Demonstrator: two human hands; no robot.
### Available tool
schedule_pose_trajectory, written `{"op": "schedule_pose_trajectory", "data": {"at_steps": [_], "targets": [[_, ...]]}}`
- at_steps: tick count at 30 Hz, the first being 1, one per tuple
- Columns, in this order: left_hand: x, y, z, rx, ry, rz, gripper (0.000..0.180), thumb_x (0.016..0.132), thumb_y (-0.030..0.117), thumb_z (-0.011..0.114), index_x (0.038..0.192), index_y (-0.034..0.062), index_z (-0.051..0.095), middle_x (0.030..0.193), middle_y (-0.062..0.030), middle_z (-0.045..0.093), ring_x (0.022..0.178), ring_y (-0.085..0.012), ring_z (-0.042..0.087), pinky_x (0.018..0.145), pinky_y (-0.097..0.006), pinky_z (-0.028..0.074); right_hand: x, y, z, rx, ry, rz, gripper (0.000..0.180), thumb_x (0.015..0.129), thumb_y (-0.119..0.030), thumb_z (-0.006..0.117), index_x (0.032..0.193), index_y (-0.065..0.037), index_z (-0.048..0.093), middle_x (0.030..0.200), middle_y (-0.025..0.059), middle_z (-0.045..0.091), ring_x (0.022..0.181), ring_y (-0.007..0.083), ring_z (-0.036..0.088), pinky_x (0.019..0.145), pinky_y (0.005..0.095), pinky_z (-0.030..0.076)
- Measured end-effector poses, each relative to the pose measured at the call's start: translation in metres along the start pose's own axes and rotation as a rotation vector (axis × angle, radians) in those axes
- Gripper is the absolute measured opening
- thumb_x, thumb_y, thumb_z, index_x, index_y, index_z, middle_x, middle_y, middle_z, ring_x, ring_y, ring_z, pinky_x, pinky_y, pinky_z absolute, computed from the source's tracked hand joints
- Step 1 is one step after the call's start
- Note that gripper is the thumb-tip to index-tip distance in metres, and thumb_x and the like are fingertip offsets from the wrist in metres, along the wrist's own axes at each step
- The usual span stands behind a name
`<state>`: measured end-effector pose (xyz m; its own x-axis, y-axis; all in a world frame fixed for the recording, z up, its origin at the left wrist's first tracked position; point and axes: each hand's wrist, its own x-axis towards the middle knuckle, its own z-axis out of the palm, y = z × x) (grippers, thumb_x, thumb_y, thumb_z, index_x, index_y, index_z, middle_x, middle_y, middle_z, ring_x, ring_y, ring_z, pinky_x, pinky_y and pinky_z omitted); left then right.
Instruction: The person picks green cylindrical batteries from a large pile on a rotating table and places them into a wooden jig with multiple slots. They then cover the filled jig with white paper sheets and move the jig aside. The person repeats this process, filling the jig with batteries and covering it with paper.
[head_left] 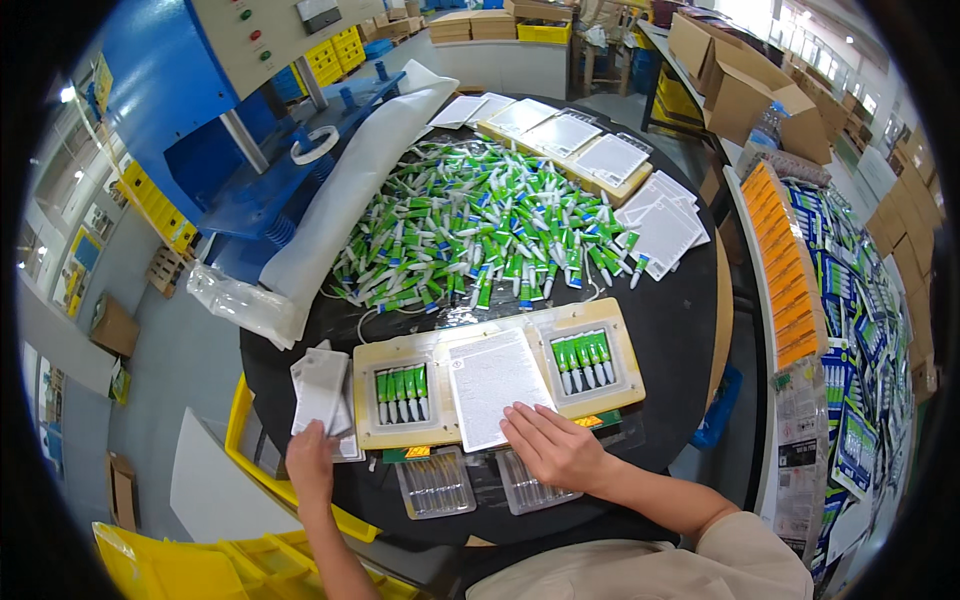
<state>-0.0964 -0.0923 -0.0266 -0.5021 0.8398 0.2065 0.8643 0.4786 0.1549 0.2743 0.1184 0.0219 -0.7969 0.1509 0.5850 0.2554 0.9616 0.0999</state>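
Observation:
On the round black table lies a long cream fixture [400,348]. Its left pocket holds a clear blister with several green-and-white tubes [402,394], and its right pocket holds another row of tubes [583,361]. A white printed card [492,380] covers the middle pocket. My right hand [555,447] rests on that card's lower right part, fingers stretched out flat. At the fixture's left end, my left hand [309,462] pinches the lower edge of a white card [322,385] on a small stack. Two clear blister trays [437,484] lie at the near side.
A large heap of small tubes [490,225] fills the far half of the table. Behind it stands another cream fixture with cards [630,190]. A blue press [200,120] rises at left, a yellow crate [200,565] below. Packed blister cards [850,400] crowd the right.

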Motion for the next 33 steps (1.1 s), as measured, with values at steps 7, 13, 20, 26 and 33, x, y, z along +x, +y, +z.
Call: {"op": "schedule_pose_trajectory", "data": {"at_steps": [7,13,20,26,33], "targets": [[-0.005,0.032,-0.046,0.041,0.461,-0.136,0.016,0.098,0.003,0.062,0.111,0.0023,0.072,0.103,-0.0193,0.073,0.092,-0.0398,0.069,0.080,-0.046,0.055,0.004,0.047,-0.088,0.216,0.253,0.296,0.030,0.085,0.003,0.066,0.114,0.000,0.073,0.099,0.0162,0.076,0.085,0.0260,0.074,0.072,0.0337,0.057],[-0.010,0.128,-0.077,-0.010,0.598,0.291,0.019,0.080,-0.003,0.073,0.098,0.0031,0.076,0.093,-0.0122,0.073,0.082,-0.0321,0.068,0.076,-0.040,0.055,0.000,0.092,-0.127,1.260,-0.369,0.511,0.033,0.085,-0.004,0.078,0.118,0.000,0.075,0.097,0.0136,0.077,0.088,0.0201,0.072,0.083,0.0302,0.056],[0.003,0.176,-0.010,-0.184,0.306,0.545,0.032,0.074,0.004,0.071,0.106,0.0056,0.076,0.100,-0.0046,0.073,0.087,-0.0235,0.069,0.080,-0.037,0.055,-0.034,0.010,-0.063,1.769,-0.458,1.267,0.058,0.084,-0.016,0.086,0.133,0.000,0.058,0.115,0.0112,0.070,0.106,0.0162,0.066,0.096,0.0298,0.053],[-0.021,0.158,-0.002,-0.143,0.245,0.581,0.030,0.084,0.007,0.065,0.112,0.0048,0.075,0.117,-0.0092,0.074,0.106,-0.0238,0.070,0.093,-0.037,0.055,-0.072,0.018,-0.088,1.774,-0.982,1.137,0.103,0.094,-0.031,0.076,0.165,-0.006,0.005,0.158,0.0224,0.040,0.144,0.0291,0.042,0.116,0.0446,0.039],[-0.007,0.160,0.009,-0.278,0.473,0.517,0.025,0.080,-0.002,0.070,0.104,0.0044,0.077,0.105,-0.0095,0.077,0.100,-0.0260,0.073,0.090,-0.039,0.058,-0.081,0.005,-0.115,1.580,-0.909,1.023,0.075,0.097,-0.024,0.072,0.157,-0.004,0.031,0.146,0.0195,0.054,0.132,0.0272,0.054,0.109,0.0391,0.045]]}}
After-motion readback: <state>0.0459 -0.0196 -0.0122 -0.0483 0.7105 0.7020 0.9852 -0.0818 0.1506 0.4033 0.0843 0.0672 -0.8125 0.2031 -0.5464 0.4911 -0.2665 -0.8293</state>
